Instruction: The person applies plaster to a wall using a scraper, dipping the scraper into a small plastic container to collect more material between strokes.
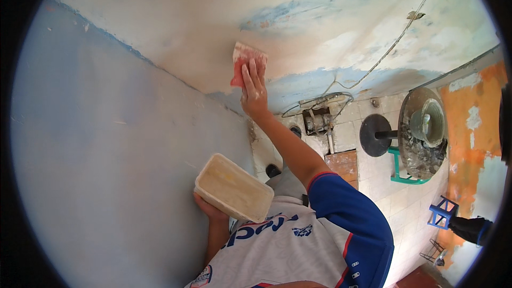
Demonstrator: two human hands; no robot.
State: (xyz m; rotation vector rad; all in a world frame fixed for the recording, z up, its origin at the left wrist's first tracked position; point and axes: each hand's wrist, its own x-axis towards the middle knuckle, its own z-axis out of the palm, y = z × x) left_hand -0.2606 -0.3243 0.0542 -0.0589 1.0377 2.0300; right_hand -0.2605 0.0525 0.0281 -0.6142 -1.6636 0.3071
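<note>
My right hand reaches up to the patchy cream-and-blue wall. Its fingers press on a flat red putty spreader, whose upper edge is coated in whitish material and lies against the wall. In my left hand, at chest height, is a pale rectangular plastic tub, gripped from its left side and below. A thin smear of beige stuff coats the tub's inside.
A blue-grey wall stands close on the left. A cable runs down the facing wall to a small pump on the tiled floor. To the right are a round table bearing a bucket, a green stool and a blue stool.
</note>
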